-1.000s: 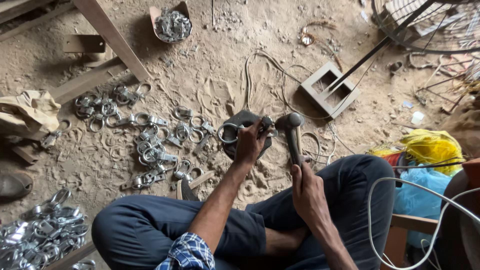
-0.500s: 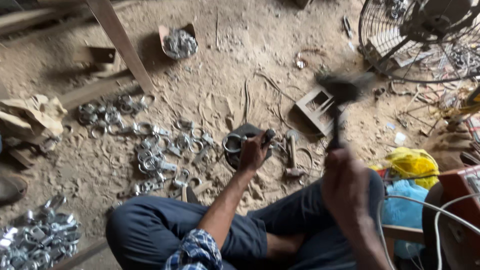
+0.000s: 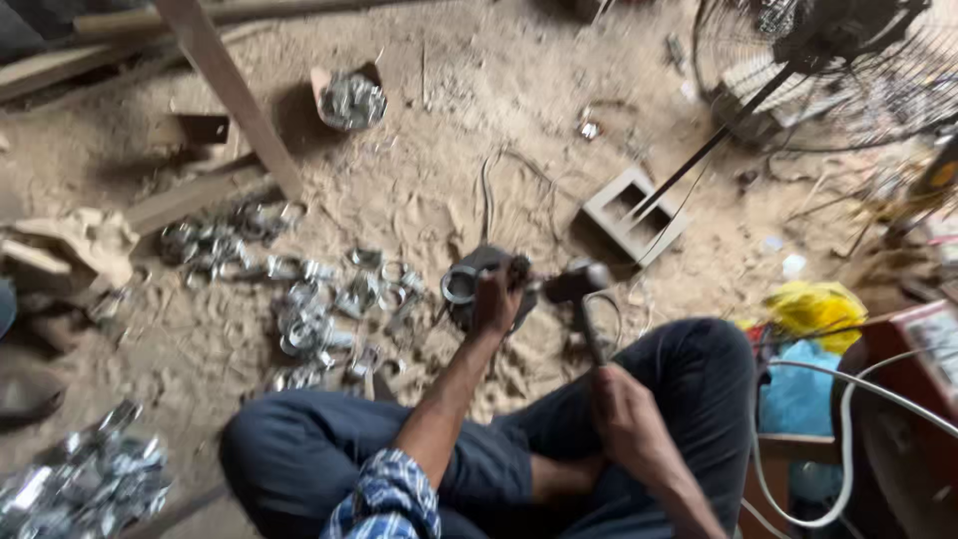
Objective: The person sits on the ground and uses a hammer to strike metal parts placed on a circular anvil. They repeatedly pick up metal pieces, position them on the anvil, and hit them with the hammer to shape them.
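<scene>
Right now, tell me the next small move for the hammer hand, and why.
Probably lift the hammer back up a little for another blow. Its head sits low beside the metal ring that the left hand pins on the dark block, and the right hand has a closed grip on the handle. The blur hides whether the ring is flattened.

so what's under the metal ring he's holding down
The ring lies on a dark block in the sandy floor; the left hand covers the rest.
</scene>
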